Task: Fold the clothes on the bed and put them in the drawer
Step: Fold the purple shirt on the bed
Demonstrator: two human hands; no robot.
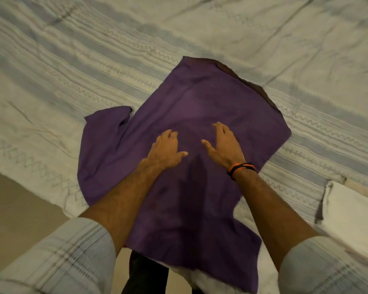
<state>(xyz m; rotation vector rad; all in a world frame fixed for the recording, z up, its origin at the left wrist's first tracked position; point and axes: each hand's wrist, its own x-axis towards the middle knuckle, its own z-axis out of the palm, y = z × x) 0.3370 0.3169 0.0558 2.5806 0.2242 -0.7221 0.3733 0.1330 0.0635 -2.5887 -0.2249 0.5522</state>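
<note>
While pressing flat with straight, spread fingers and gripping nothing, lying side by side near the middle of the purple shirt (191, 115): left hand (166, 148) and right hand (224, 145), palms down, thumbs pointing toward each other, a narrow strip of cloth showing between them. Running away from both hands along the shirt's long axis, from the near edge of the bed (51, 66) toward its far side, with the far hem well beyond the fingertips. Sticking out to the left of the shirt's body, one sleeve (106, 124), nearer the left hand and probably the part to fold in first. Hanging over the bed's near edge, the shirt's lower end, partly cut off and hard to read under the forearms. Peeking from under the far right edge, a darker layer, unclear whether lining or a second garment. Lying right of the shirt, a folded white cloth (353, 213).
</note>
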